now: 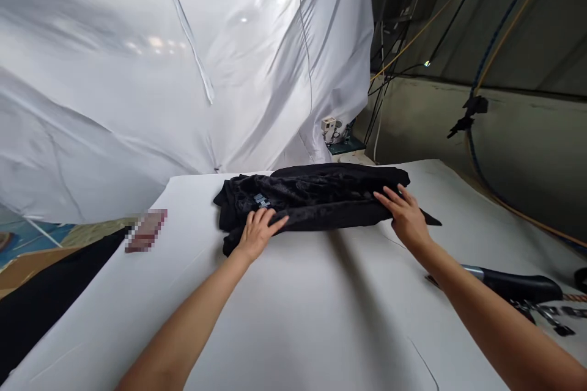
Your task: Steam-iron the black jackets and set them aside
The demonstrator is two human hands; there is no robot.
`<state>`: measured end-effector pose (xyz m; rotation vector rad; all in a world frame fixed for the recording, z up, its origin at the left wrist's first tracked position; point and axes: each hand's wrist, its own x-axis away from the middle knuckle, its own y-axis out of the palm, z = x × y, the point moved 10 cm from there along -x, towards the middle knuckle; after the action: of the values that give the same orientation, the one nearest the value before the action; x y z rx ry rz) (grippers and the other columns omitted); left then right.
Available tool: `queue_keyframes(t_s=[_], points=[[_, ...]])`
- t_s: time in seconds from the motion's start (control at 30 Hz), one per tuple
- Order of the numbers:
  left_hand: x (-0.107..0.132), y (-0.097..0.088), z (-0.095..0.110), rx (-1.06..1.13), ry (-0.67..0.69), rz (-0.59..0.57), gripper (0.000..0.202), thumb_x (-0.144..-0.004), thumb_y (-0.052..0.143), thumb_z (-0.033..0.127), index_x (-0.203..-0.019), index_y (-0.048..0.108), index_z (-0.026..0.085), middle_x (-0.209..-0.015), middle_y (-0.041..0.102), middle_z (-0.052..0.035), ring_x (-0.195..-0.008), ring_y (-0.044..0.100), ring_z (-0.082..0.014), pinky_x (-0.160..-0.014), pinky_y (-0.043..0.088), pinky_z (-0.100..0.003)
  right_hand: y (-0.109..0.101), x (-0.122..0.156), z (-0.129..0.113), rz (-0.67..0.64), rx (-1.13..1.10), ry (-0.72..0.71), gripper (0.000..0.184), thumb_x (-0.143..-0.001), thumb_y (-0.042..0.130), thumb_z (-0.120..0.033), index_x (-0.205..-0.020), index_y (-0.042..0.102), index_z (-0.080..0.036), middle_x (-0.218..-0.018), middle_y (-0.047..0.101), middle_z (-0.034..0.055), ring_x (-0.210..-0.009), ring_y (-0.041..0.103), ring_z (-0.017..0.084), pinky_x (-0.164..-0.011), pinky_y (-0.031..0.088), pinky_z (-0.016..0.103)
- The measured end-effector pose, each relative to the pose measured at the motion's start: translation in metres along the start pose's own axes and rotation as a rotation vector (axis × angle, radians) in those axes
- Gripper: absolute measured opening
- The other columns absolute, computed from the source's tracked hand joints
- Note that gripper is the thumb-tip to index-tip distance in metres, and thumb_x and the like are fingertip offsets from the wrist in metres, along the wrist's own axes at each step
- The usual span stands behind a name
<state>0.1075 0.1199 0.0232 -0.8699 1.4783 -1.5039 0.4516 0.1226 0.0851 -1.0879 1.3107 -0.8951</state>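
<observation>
A black garment (312, 195) lies folded into a long band across the far half of a white table (298, 305). My left hand (257, 233) rests flat on its near left edge, fingers stretched out beside a small grey label (261, 200). At the right end, my right hand (406, 215) lies on the cloth with its fingers spread, pressing it down. Neither hand grips anything.
A big white sheet (160, 61) hangs behind the table. A pixelated reddish patch (145, 231) sits at the table's left edge. A black-handled tool (518, 287) lies at the right edge. Cables (481, 91) hang along the grey wall on the right.
</observation>
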Motion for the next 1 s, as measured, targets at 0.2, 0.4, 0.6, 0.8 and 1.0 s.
queue_keyframes(t_s=[0.2, 0.4, 0.6, 0.8, 1.0], points=[[0.086, 0.09, 0.014, 0.383, 0.072, -0.612, 0.07, -0.061, 0.054, 0.009, -0.12, 0.046, 0.047, -0.13, 0.038, 0.0054, -0.12, 0.032, -0.0226, -0.1, 0.029, -0.037, 0.109, 0.113, 0.019, -0.653, -0.237, -0.017, 0.051, -0.058, 0.04, -0.001, -0.092, 0.068, -0.026, -0.107, 0.062, 0.0022, -0.105, 0.052, 0.022, -0.09, 0.041, 0.033], [0.086, 0.084, -0.068, 0.183, -0.509, -0.2, 0.04, -0.077, 0.047, 0.023, -0.114, 0.055, 0.035, -0.128, 0.038, -0.005, -0.118, 0.034, -0.0272, -0.097, 0.028, -0.045, 0.074, 0.09, 0.081, -0.277, -0.021, 0.425, 0.041, -0.07, 0.04, -0.007, -0.1, 0.063, -0.02, -0.119, 0.05, 0.013, -0.112, 0.045, 0.03, -0.087, 0.039, 0.04], [0.116, 0.085, -0.116, 0.04, -0.948, -0.009, 0.045, -0.082, 0.036, 0.052, -0.126, 0.04, 0.043, -0.125, 0.039, -0.0104, -0.105, 0.045, -0.0302, -0.085, 0.034, -0.046, 0.097, 0.091, 0.121, -0.265, -0.186, 0.84, 0.047, -0.082, 0.034, -0.026, -0.124, 0.039, -0.005, -0.096, 0.061, 0.0193, -0.089, 0.06, 0.025, -0.071, 0.047, 0.034], [0.11, 0.092, -0.116, 0.08, -0.932, -0.025, 0.041, -0.087, 0.034, 0.035, -0.127, 0.042, 0.039, -0.095, 0.05, -0.0067, -0.082, 0.053, -0.0197, -0.07, 0.041, -0.03, 0.118, 0.077, 0.129, -0.37, -0.105, 0.765, 0.038, -0.075, 0.043, -0.029, -0.109, 0.055, -0.017, -0.11, 0.057, 0.0172, -0.102, 0.053, 0.034, -0.073, 0.044, 0.044], [0.076, 0.095, -0.082, 0.091, -0.644, -0.093, 0.046, -0.088, 0.027, 0.017, -0.126, 0.042, 0.038, -0.103, 0.049, -0.0056, -0.071, 0.056, -0.0135, -0.065, 0.042, -0.027, 0.136, 0.066, 0.085, -0.498, -0.131, 0.439, 0.056, -0.072, 0.042, -0.015, -0.128, 0.041, -0.013, -0.093, 0.065, 0.0116, -0.088, 0.059, 0.022, -0.075, 0.043, 0.029]])
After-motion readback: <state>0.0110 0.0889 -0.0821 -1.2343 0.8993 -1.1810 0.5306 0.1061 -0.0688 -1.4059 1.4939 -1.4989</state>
